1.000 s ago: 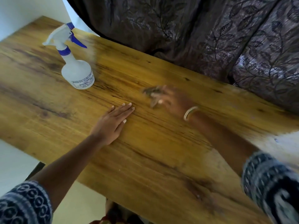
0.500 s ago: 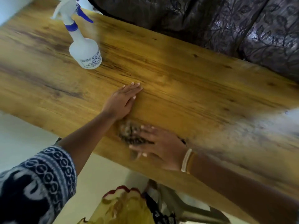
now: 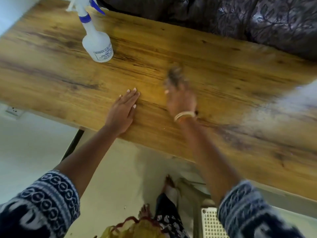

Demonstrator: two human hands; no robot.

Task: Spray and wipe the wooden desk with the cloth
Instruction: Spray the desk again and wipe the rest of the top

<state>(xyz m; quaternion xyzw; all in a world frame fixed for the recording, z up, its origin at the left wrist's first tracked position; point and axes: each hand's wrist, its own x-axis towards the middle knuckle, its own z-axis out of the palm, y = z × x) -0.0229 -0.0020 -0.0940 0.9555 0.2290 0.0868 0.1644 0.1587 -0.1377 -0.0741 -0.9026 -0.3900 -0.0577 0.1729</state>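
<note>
Left hand [image 3: 124,107] is laid flat, open, on the wooden desk [image 3: 214,69]; blurred right hand [image 3: 181,98] is pressed onto a dark crumpled cloth [image 3: 174,73], white plastic spray bottle [image 3: 96,42] upright beyond

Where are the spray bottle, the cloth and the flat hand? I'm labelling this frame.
spray bottle [image 3: 97,47], head view, on its white body.
cloth [image 3: 174,73], head view, on the blurred bunch beyond the right hand's fingers.
left hand [image 3: 122,110], head view, on its back.

Dark leaf-patterned curtain [image 3: 240,19] behind; pale floor [image 3: 34,143] below.
</note>
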